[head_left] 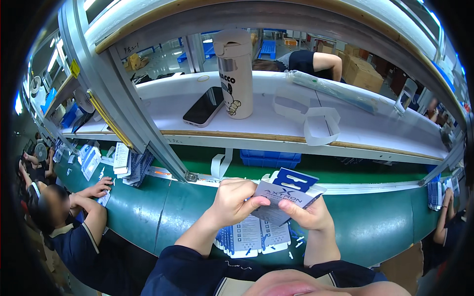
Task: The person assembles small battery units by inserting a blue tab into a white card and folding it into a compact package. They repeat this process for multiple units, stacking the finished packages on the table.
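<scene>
Both hands are raised over the green bench around some flat cardboard packaging (281, 201), grey and dark blue with slotted hanging tabs at its top. My left hand (234, 201) is closed at the packaging's left edge, its thumb lying on the front. On the right side my right hand (311, 212) grips it, thumb across the printed face and fingers hidden behind. It looks like more than one layer, but how many I cannot tell. Below lie piles of similar flattened white and blue boxes (247, 236), with small blue and white scraps (298, 241) to their right.
A shelf (276, 130) crosses above the bench (365, 212), bearing a tumbler (239, 84), a phone (203, 106) and a looped white strip (321, 126). Under it sits a blue bin (270, 158). Co-workers (74, 217) sit left and right. A metal post (128, 93) stands left.
</scene>
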`<state>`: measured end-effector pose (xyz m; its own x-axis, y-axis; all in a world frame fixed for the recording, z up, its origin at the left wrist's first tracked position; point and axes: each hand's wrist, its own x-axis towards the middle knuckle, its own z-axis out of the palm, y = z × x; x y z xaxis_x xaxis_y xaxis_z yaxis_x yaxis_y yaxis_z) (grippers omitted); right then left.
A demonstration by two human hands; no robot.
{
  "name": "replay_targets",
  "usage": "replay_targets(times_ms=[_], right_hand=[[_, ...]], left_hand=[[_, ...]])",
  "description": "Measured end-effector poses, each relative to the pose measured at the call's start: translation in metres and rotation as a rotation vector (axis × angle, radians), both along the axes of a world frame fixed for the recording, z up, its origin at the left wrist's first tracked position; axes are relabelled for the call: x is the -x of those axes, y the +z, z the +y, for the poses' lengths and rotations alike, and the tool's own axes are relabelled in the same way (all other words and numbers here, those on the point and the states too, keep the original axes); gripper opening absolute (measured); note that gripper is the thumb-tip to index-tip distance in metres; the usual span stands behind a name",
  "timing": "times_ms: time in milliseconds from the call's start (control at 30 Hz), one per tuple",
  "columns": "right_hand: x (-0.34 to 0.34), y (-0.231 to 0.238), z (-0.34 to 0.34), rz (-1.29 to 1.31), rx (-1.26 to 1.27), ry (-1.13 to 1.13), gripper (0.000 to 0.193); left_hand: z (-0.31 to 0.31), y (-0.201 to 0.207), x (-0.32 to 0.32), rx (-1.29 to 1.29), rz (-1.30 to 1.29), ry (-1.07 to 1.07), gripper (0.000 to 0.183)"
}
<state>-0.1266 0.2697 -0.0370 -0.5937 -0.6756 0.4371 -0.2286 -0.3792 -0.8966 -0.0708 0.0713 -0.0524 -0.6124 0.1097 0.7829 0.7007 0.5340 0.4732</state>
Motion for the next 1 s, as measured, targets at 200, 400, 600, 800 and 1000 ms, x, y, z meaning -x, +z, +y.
replay_targets(times_ms=[200, 400, 600, 800, 1000], right_hand=[[0.002, 0.001, -0.005, 0.053, -0.010, 0.097, 0.065], [0.017, -0.002, -0.004, 0.377, -0.270, 0.062, 0.029], [0.008, -0.014, -0.012, 0.327, -0.074, 0.024, 0.022], [0.008, -0.011, -0.010, 0.134, 0.058, -0.206, 0.024], [0.004, -0.021, -0.011, 0.141, 0.326, -0.323, 0.027]], left_hand=[[0.001, 0.001, 0.000, -0.059, 0.092, 0.071, 0.025], [-0.006, -0.002, -0.008, -0.258, 0.154, 0.289, 0.021], [-0.009, 0.000, -0.015, -0.493, -0.034, -0.036, 0.023], [0.000, 0.006, -0.007, -0.203, -0.179, -0.094, 0.026], [0.004, 0.003, -0.007, -0.092, -0.280, -0.242, 0.031]])
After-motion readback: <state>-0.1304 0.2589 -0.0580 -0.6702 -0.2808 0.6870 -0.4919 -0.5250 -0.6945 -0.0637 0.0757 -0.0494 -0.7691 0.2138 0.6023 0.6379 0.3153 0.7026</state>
